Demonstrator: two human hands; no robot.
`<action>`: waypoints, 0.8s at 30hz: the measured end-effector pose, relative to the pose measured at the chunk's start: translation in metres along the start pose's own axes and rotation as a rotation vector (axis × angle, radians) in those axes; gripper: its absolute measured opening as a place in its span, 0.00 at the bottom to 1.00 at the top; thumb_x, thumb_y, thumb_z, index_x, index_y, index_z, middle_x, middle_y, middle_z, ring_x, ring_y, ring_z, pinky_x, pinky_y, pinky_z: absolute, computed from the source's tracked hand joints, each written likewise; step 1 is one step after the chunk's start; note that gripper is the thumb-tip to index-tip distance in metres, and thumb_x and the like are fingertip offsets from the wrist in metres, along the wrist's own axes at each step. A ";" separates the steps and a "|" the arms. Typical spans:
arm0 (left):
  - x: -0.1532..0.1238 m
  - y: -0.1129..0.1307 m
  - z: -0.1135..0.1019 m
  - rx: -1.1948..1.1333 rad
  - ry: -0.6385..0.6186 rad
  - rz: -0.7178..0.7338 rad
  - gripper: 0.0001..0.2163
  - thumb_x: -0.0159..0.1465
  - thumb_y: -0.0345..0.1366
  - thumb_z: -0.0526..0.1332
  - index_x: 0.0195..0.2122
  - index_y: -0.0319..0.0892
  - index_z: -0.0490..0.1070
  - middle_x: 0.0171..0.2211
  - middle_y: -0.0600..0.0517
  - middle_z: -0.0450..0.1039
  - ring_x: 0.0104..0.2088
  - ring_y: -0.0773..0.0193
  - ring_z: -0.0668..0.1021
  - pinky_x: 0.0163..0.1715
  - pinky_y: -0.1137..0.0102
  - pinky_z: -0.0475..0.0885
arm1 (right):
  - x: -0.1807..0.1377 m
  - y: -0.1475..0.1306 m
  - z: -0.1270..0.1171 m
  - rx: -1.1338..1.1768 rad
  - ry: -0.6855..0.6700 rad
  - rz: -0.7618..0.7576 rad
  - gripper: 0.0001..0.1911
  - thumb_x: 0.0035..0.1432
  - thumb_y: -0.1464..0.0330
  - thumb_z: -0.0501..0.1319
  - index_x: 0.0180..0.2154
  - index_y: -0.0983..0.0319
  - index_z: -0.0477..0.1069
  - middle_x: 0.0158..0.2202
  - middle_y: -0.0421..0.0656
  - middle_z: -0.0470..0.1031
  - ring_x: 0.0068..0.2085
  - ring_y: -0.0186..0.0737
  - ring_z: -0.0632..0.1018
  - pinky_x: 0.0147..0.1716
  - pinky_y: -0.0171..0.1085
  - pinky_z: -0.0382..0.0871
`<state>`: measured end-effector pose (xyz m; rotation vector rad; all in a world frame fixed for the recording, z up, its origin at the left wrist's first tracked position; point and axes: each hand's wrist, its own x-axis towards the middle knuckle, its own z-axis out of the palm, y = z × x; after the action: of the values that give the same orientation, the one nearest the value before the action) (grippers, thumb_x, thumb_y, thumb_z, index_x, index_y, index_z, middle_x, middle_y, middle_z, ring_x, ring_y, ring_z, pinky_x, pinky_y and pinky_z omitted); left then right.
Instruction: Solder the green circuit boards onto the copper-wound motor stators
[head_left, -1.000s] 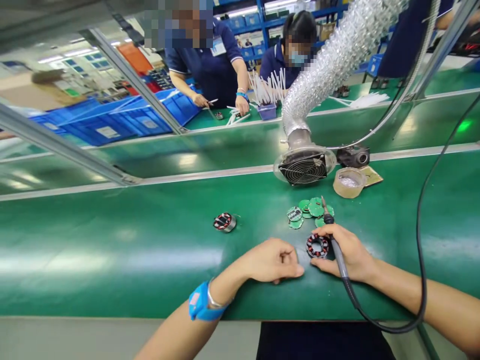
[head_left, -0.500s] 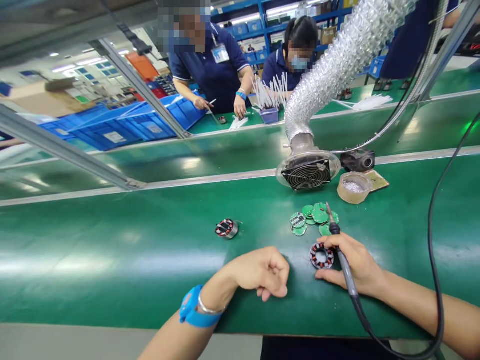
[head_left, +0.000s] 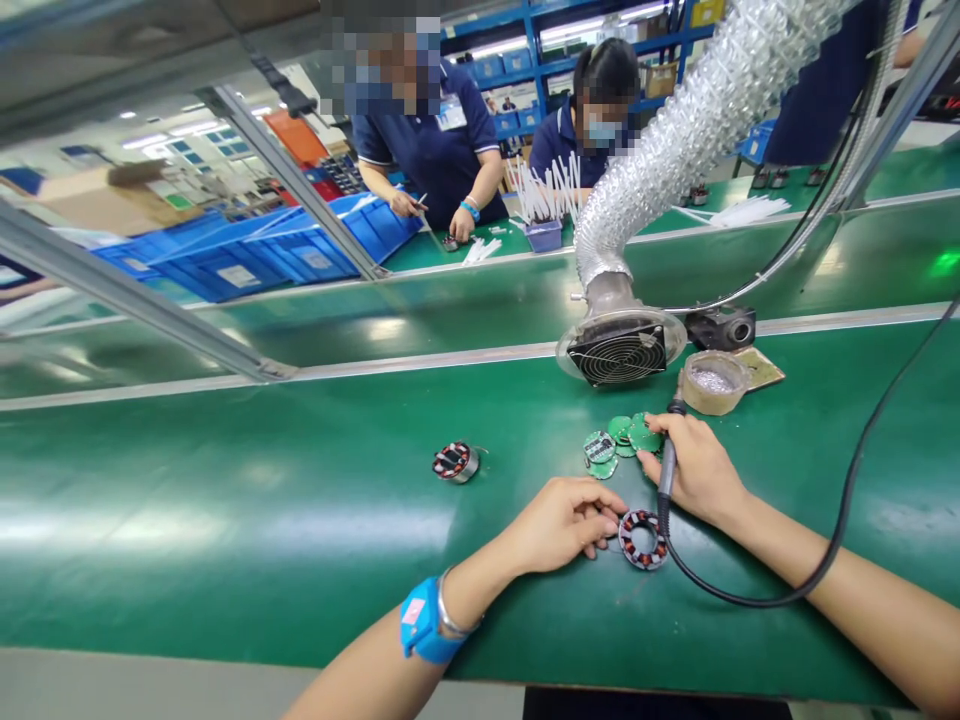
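Observation:
My left hand (head_left: 570,525), a blue strap on its wrist, has its fingertips at the left rim of a ring-shaped motor stator (head_left: 624,556) with copper windings, pinching its edge. My right hand (head_left: 703,472) holds a soldering iron (head_left: 667,466), tip pointing away, its cable looping below. The thumb and index finger of that hand reach to a round green circuit board (head_left: 643,434) in a small pile. Beside the pile, another circuit board (head_left: 599,447) shows its components. A second stator (head_left: 455,461), with a metal base, stands on the green bench to the left.
A fume extractor fan (head_left: 621,355) on a foil duct (head_left: 675,140) hangs behind the boards. Near it are a round tub (head_left: 716,384), a flat plate (head_left: 761,369) and a black holder (head_left: 721,326). Two co-workers sit across the bench, near blue bins (head_left: 225,265).
My right hand has let go of the stator and moved up to the circuit boards, still with the soldering iron. My left hand has moved right to the stator.

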<state>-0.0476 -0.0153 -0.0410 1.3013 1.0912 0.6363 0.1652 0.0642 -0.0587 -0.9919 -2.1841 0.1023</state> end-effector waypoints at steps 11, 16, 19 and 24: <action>0.017 0.025 -0.001 -0.058 0.233 0.147 0.24 0.58 0.56 0.61 0.36 0.35 0.74 0.29 0.50 0.72 0.26 0.69 0.70 0.24 0.75 0.65 | 0.000 -0.022 -0.029 0.021 0.222 -0.226 0.18 0.55 0.68 0.67 0.46 0.60 0.64 0.44 0.51 0.79 0.40 0.47 0.79 0.38 0.44 0.72; 0.013 0.032 0.007 -0.092 0.264 0.130 0.16 0.57 0.48 0.64 0.31 0.38 0.67 0.25 0.55 0.67 0.28 0.68 0.68 0.32 0.73 0.64 | -0.001 -0.037 -0.034 0.065 0.201 -0.298 0.17 0.57 0.69 0.66 0.46 0.62 0.64 0.42 0.52 0.79 0.39 0.46 0.80 0.40 0.46 0.74; 0.011 0.034 0.007 -0.073 0.219 0.091 0.13 0.61 0.45 0.59 0.30 0.39 0.64 0.25 0.55 0.68 0.28 0.67 0.70 0.32 0.72 0.64 | 0.001 -0.042 -0.042 0.131 0.142 -0.288 0.17 0.58 0.69 0.65 0.48 0.62 0.63 0.48 0.55 0.77 0.45 0.48 0.78 0.43 0.47 0.75; 0.009 0.038 0.007 0.149 0.133 0.120 0.12 0.62 0.41 0.57 0.26 0.39 0.65 0.21 0.57 0.62 0.23 0.70 0.63 0.26 0.73 0.59 | 0.001 -0.040 -0.055 0.287 -0.176 -0.360 0.12 0.62 0.74 0.58 0.48 0.61 0.65 0.53 0.53 0.73 0.55 0.45 0.74 0.48 0.43 0.75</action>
<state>-0.0309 -0.0027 -0.0076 1.4783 1.1933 0.7515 0.1753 0.0248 -0.0037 -0.4356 -2.3874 0.3335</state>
